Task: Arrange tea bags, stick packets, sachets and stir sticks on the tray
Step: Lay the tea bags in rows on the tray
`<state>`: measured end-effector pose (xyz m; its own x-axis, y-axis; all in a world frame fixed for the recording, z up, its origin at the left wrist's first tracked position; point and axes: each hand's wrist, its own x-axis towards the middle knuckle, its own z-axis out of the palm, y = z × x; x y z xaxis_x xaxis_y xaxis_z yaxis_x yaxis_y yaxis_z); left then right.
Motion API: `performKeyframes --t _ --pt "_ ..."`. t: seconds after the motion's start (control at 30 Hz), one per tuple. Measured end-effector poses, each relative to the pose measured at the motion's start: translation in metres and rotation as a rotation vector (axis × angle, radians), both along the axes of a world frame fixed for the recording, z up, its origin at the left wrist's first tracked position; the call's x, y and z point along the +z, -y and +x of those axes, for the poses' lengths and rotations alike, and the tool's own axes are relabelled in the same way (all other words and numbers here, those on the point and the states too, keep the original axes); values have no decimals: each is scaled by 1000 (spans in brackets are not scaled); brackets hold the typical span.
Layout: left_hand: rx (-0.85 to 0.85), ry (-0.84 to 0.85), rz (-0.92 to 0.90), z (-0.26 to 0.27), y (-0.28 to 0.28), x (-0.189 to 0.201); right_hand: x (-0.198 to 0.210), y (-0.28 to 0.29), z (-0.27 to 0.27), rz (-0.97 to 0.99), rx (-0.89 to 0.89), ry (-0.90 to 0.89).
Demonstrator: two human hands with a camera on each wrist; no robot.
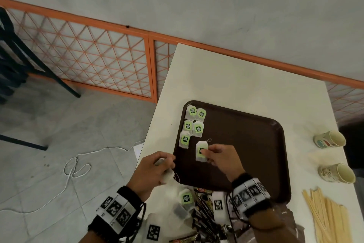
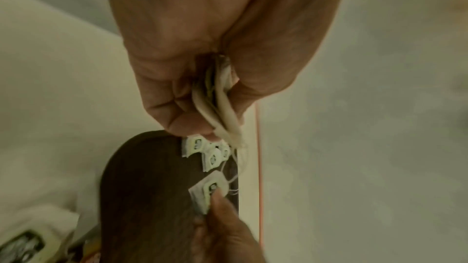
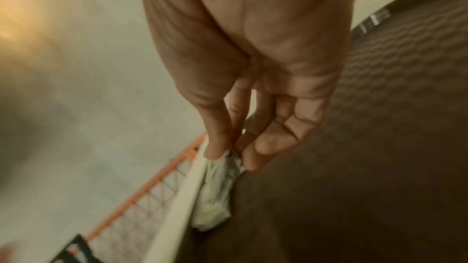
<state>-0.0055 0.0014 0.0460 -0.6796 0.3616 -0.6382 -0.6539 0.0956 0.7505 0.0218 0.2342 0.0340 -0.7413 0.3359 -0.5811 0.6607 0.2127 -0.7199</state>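
Wide open brown tray (image 1: 246,144) floor from the centre out toward three o'clock, a clear lane for any hand coming in. At nine to eleven o'clock, five tea bags (image 1: 194,122) in two columns crowd the tray's left edge. The right hand (image 1: 222,157) blocks the six o'clock stretch, pinching a sixth tea bag (image 1: 201,151); the left hand (image 1: 153,171) hangs at the seven o'clock rim with a bunch of bags (image 2: 222,105). Off the tray at three o'clock, two tipped paper cups (image 1: 332,156) and, nearer, a spread of stir sticks (image 1: 327,219). A heap of packets (image 1: 199,209) crowds the near rim.
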Motion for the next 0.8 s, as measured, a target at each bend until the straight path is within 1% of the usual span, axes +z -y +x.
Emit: performKeyframes --t 0.07,0.13,0.23,0.3,0.4,0.47,0.53,0.57,0.63,0.67,0.73,0.77,0.8 --pt "97 150 35 1 12 -7 -28 -6 -15 -60 -89 91" --pt "206 238 80 -1 22 -11 -46 -7 -28 -70 -119 116" --pt "330 294 146 -7 30 -12 -59 -3 -39 -55 -130 120" --pt "364 321 208 -12 31 -9 -65 -2 -44 -24 -131 117" --pt "370 348 274 -18 30 -4 -65 -1 -49 132 -79 136" --pt "361 345 307 -18 30 -1 -57 1 -48 284 -21 142" --pt "339 324 325 -17 29 0 -40 8 -41 370 9 75" --pt "320 315 332 -17 29 0 -27 14 -35 361 33 26" --pt "271 313 347 -15 24 4 3 28 -19 245 136 -84" --pt "249 322 356 -14 21 7 20 36 -9 172 239 -139" --pt "217 357 388 -14 13 14 44 45 10 114 473 -262" --pt "203 379 416 -13 10 18 49 47 17 103 559 -303" --pt "185 398 445 -12 5 23 55 46 23 111 592 -325"
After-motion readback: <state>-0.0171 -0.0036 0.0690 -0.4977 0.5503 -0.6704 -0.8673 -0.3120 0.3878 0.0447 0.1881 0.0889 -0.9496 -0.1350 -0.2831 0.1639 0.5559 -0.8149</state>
